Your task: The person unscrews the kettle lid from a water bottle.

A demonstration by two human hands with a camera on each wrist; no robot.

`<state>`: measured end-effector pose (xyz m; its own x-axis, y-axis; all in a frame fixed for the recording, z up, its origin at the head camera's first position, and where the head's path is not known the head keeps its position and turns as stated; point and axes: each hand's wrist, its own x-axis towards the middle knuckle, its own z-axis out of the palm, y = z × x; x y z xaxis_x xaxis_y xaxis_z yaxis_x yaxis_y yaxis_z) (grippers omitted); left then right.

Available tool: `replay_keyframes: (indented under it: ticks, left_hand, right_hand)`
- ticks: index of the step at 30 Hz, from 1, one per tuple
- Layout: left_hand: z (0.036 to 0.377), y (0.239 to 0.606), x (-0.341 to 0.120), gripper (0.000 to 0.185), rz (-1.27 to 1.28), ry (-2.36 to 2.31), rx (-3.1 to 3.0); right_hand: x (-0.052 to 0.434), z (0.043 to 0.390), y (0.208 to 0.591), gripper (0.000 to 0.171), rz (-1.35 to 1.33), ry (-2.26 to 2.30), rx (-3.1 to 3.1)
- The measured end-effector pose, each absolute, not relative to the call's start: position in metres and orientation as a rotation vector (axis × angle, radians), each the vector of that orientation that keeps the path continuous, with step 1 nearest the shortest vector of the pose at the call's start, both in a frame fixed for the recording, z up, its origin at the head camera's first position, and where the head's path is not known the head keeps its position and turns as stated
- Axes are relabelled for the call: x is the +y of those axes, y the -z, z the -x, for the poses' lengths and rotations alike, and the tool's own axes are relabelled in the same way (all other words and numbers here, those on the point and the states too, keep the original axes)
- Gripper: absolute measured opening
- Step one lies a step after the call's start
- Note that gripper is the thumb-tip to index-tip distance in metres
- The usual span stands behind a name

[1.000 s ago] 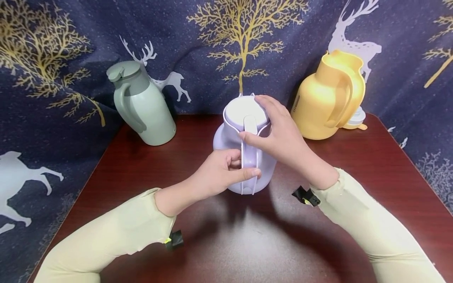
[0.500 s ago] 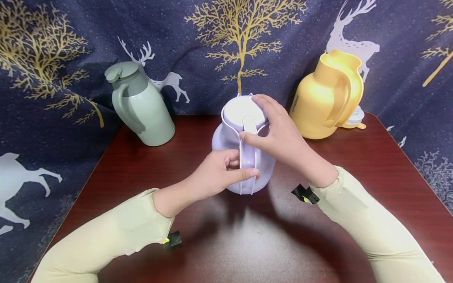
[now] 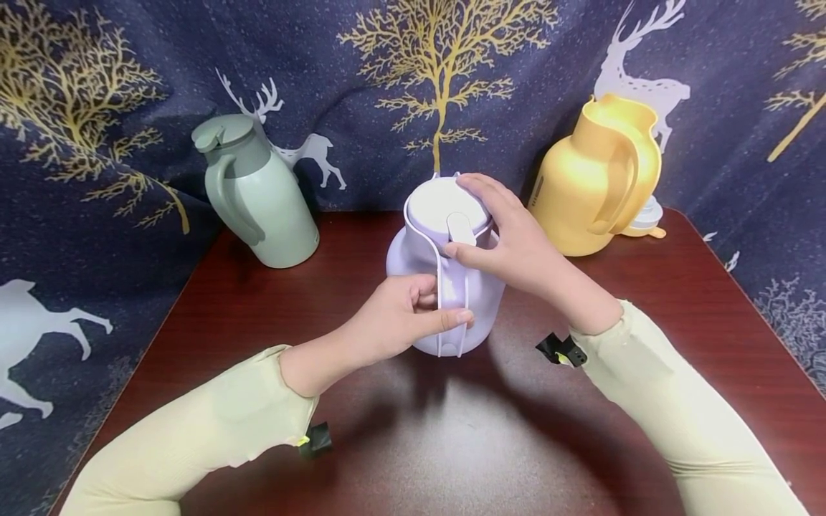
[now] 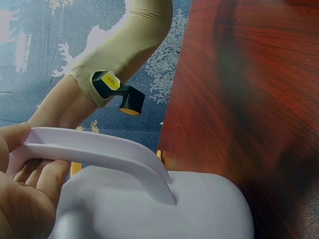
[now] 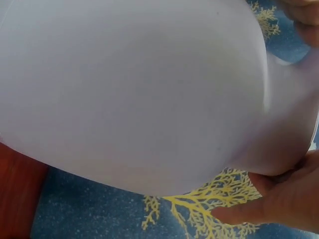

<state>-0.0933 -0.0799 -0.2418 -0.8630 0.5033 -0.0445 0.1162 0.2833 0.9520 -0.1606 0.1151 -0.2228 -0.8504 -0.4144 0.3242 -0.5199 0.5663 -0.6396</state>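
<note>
A lavender thermos jug (image 3: 485,301) stands upright on the table, its handle (image 3: 453,287) facing me. My left hand (image 3: 393,315) grips that handle, thumb across its outer side and fingers curled behind it; the left wrist view shows the same grip on the handle (image 4: 99,152). On top sits a round white-lavender lid (image 3: 444,202) with a tab (image 3: 461,228) that points slightly right of the handle. My right hand (image 3: 525,247) holds the lid at its right edge, thumb close by the tab. The jug's body (image 5: 134,99) fills most of the right wrist view.
A green thermos jug (image 3: 267,204) with its lid on stands at the back left. At the back right is a yellow jug (image 3: 577,190) without a lid, and a white-and-yellow lid (image 3: 647,217) lies behind it. A patterned dark blue cloth (image 3: 361,107) hangs behind the table (image 3: 290,308).
The lid has turned a little counterclockwise under my right hand, its tab shifting right of the handle. My right thumb has moved slightly right with it; the left hand keeps its grip.
</note>
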Motion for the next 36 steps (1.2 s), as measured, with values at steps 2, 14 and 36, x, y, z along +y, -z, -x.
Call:
replay_keyframes:
  ticks: [2,14,36]
  left_hand:
    - [0.094,0.242,-0.08,0.032,-0.558,-1.599,2.228]
    - [0.095,0.241,-0.08,0.034,-0.55,-1.592,2.224]
    - [0.092,0.24,-0.078,0.029,-0.562,-1.587,2.231]
  right_hand:
    - [0.116,0.162,0.223,0.08,-0.817,-1.168,-2.648]
    - [0.126,0.178,0.225,0.077,-0.966,-1.243,-2.61]
    - [0.142,0.191,0.215,0.077,-1.213,-1.306,-2.654]
